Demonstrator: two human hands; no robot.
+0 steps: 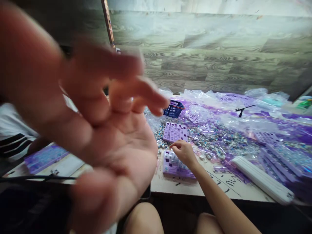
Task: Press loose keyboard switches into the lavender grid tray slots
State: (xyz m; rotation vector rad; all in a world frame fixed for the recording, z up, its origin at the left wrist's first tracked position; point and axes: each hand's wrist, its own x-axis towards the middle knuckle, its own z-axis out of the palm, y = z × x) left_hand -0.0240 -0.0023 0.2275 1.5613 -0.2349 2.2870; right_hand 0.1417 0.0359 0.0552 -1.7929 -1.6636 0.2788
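"Head view: where's the purple rectangular plastic tray (175, 171)?"

"By the tabletop (168, 187) front edge, below the right hand (184, 151), whose grasp I can't tell. The left hand (126, 139), blurred, has fingers loosely parted."

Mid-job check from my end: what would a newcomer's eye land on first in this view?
Probably the left hand, huge and blurred close to the camera, its palm covering much of the picture's left half. Next, near the centre, the smaller right hand over the nearer purple tray, with a gridded purple panel just beyond. Then the wide scatter of small pieces stretching right.
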